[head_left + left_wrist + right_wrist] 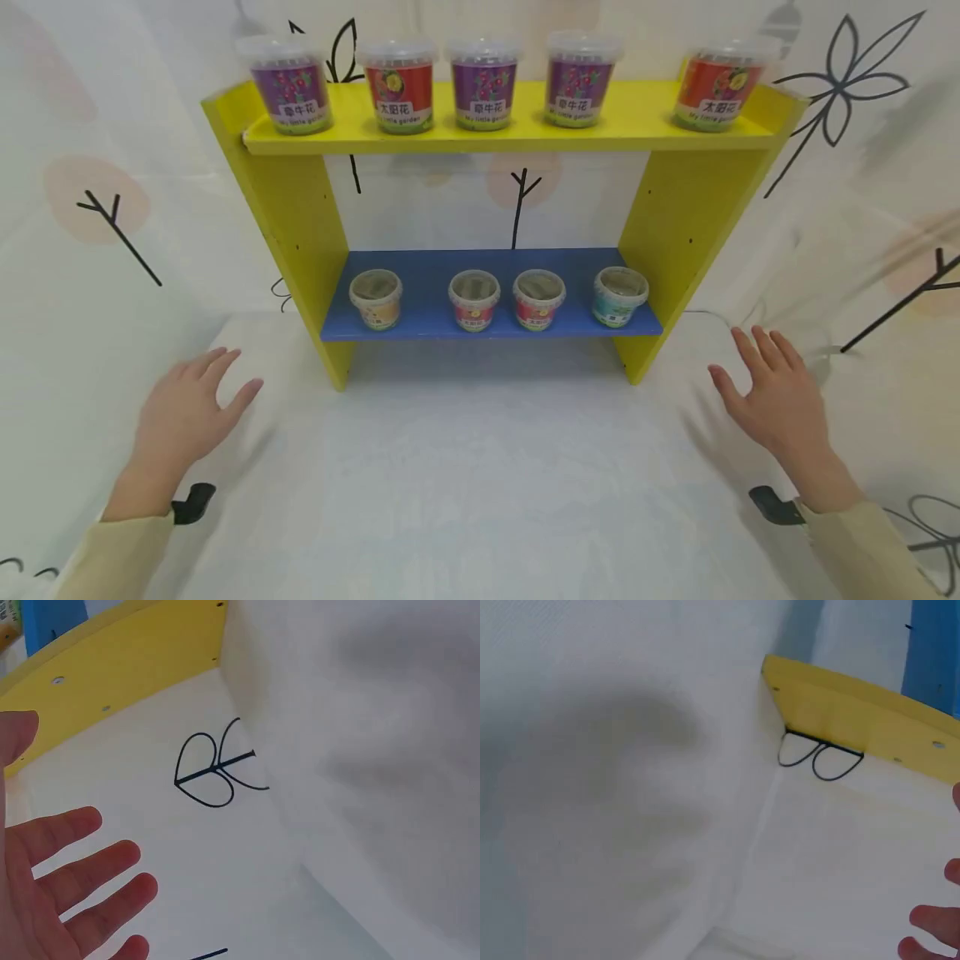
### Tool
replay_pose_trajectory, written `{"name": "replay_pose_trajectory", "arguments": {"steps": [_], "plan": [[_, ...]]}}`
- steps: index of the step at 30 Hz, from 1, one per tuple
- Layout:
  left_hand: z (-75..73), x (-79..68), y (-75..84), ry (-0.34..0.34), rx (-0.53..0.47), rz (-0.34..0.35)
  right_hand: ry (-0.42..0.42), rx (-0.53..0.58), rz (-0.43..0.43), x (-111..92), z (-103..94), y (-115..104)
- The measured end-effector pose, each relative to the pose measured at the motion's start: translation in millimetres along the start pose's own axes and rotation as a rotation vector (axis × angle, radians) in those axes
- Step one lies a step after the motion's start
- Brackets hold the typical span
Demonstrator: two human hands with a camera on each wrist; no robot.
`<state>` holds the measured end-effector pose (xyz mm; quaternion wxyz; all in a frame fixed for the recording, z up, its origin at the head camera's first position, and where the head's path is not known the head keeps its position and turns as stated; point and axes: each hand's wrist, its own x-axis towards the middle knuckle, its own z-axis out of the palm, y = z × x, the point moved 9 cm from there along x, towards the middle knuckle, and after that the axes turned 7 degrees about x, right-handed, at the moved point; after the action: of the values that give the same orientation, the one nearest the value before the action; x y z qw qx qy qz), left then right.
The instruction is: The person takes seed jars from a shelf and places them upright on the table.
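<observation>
My left hand (183, 408) hovers to the left of the shelf unit with its fingers spread and nothing in them. On the other side my right hand (780, 400) is held up in the same way, fingers apart, touching nothing. Between them stands a small shelf with yellow sides (296, 225) and a blue lower board (427, 292). Along its yellow top board sit several lidded cups with purple labels (483, 87) or red labels (401, 87). The lower board bears smaller open cups: one orange-labelled (377, 308), two red-labelled (474, 312) and one blue-green (619, 304).
A white surface (480, 483) spreads in front of the shelf. White cloth walls with drawn plants (840, 83) rise behind and at both sides. A thin cable (708, 315) lies right of the shelf. Dark straps (195, 502) show at the wrists.
</observation>
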<state>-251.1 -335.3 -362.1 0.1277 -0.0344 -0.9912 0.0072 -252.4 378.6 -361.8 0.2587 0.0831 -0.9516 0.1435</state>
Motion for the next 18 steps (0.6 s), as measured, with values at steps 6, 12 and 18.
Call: {"name": "replay_pose_trajectory", "arguments": {"steps": [6, 12, 18], "plan": [[0.9, 4.4, 0.4, -0.013, -0.208, -0.074, 0.015, 0.222, 0.127, 4, -2.5, 3], [6.6, 18.1, 9.0, -0.006, -0.505, -0.074, -0.078, 0.35, 0.38, 2, 6.0, 9], [16.3, 33.3, 14.5, -0.065, -0.701, -0.125, -0.087, 0.482, 0.483, 7, 11.8, 6]]}}
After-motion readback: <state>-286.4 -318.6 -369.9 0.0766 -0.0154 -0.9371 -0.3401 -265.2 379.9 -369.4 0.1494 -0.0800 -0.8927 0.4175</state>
